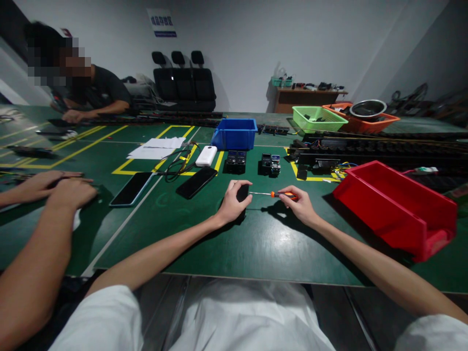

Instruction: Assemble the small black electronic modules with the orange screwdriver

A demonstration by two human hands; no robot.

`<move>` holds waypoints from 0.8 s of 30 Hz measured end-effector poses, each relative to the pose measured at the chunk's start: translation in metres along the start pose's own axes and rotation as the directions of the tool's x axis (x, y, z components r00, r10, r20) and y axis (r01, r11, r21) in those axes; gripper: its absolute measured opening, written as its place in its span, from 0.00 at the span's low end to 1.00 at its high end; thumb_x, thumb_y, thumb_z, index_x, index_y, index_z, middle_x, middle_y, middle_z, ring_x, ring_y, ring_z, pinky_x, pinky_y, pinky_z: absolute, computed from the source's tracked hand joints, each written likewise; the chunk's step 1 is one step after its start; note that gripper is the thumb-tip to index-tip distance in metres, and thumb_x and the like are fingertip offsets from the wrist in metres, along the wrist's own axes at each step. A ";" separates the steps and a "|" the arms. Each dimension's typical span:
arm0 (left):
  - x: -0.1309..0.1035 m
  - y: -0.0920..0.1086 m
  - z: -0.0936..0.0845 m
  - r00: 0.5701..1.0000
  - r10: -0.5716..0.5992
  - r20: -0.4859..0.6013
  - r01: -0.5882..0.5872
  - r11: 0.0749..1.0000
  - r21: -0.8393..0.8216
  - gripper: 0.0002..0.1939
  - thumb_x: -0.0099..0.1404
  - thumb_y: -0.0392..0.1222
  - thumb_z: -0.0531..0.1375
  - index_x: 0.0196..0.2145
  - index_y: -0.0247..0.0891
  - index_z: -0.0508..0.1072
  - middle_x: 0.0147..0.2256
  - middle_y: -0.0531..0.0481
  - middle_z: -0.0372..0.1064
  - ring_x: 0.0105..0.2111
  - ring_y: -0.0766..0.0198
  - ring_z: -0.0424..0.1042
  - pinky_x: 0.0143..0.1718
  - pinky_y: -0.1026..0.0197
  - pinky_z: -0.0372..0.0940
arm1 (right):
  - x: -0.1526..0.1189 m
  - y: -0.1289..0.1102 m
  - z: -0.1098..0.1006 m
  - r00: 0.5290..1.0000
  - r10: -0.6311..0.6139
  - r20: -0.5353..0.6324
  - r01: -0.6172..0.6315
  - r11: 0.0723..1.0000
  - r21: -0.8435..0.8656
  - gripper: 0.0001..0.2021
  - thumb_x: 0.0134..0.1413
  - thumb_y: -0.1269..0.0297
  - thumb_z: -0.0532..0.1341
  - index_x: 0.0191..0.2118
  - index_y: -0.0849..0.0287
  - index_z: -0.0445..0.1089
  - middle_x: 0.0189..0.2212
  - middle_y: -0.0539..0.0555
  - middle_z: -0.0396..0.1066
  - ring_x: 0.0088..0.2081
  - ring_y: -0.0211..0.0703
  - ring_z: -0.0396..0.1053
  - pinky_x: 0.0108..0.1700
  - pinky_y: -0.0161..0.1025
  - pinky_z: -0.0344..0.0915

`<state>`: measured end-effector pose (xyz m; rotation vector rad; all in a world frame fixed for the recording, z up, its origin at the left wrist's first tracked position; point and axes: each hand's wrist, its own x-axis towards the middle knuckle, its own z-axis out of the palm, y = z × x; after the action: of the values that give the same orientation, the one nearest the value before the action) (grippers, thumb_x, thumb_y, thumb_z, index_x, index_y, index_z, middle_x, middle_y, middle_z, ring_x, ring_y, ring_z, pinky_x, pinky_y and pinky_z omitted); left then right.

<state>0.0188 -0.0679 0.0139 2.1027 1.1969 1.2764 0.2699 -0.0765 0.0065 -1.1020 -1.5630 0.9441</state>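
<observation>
Near the middle of the green table, my left hand (232,204) is closed on a small black part (243,192), holding it on edge. My right hand (299,204) grips the orange and black handle of a screwdriver (285,195). Its thin metal shaft points left, with the tip at the black part beside my left fingers. Exact contact at the tip is too small to make out. Behind my hands stand black modules (236,161) and a smaller group of black and silver modules (271,164).
A red bin (387,209) stands right; a blue bin (236,134) is behind. Two phones (132,189) (196,183), a white power bank (206,156), cables and papers (157,147) lie left. Black rails (365,156) stretch back right. Another person's hands (71,192) rest far left.
</observation>
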 end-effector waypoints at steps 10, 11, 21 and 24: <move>0.000 -0.001 0.000 1.000 0.007 -0.001 -0.007 1.000 -0.006 0.16 0.62 0.38 0.60 0.49 0.42 0.68 0.45 0.48 0.63 0.48 0.61 0.66 0.53 0.55 0.62 | -0.001 -0.004 -0.002 0.998 -0.068 0.009 0.069 0.998 -0.005 0.15 0.52 0.53 0.65 0.41 0.56 0.72 0.34 0.52 0.71 0.32 0.39 0.68 0.34 0.37 0.66; 0.000 -0.001 0.000 1.000 0.002 -0.001 -0.002 1.000 -0.006 0.16 0.62 0.38 0.60 0.49 0.42 0.68 0.45 0.48 0.63 0.48 0.61 0.66 0.53 0.55 0.63 | -0.001 -0.003 -0.001 1.000 -0.020 0.021 0.019 1.000 0.020 0.16 0.53 0.52 0.64 0.44 0.56 0.71 0.32 0.52 0.71 0.29 0.39 0.67 0.31 0.36 0.65; 0.000 -0.001 0.000 1.000 -0.008 0.011 0.008 1.000 -0.016 0.16 0.62 0.38 0.59 0.49 0.43 0.68 0.45 0.48 0.63 0.49 0.60 0.66 0.54 0.54 0.63 | 0.000 -0.003 0.000 0.999 -0.043 -0.022 0.041 0.997 -0.068 0.15 0.51 0.51 0.65 0.37 0.58 0.73 0.27 0.52 0.71 0.26 0.38 0.65 0.28 0.36 0.63; 0.001 -0.002 0.000 1.000 -0.017 0.013 0.017 1.000 -0.017 0.16 0.63 0.39 0.59 0.49 0.43 0.68 0.45 0.48 0.63 0.48 0.60 0.66 0.54 0.54 0.63 | 0.000 -0.003 -0.001 0.992 -0.120 -0.031 0.116 0.988 -0.102 0.13 0.50 0.54 0.67 0.37 0.57 0.73 0.31 0.52 0.71 0.31 0.40 0.68 0.35 0.38 0.66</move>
<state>0.0182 -0.0663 0.0128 2.0818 1.1918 1.2592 0.2706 -0.0775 0.0093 -1.0776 -1.6405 0.7692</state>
